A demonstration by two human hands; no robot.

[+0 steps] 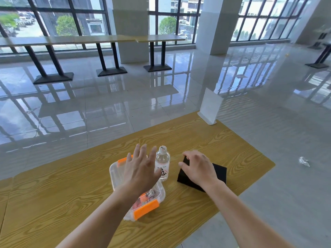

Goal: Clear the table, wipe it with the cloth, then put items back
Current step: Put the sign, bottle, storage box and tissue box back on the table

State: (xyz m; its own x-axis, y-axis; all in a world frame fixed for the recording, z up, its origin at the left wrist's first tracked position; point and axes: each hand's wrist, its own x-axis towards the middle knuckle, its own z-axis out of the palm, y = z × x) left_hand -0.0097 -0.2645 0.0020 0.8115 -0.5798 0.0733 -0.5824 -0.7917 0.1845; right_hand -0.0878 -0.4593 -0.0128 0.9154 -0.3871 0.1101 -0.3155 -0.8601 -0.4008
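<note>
On the wood-grain table lies a clear plastic box with orange clips. My left hand hovers over it with fingers spread, holding nothing. Just right of that hand a small water bottle with a white cap stands upright. Further right, a black box rests on the table, and my right hand lies on its top with fingers curled over the far left corner. A white upright sign stand stands at the table's far corner. I see no cloth.
Glossy tiled floor surrounds the table on the far and right sides. A crumpled piece of wrapper lies on the floor at right. Long tables on black bases line the windows, with white pillars behind.
</note>
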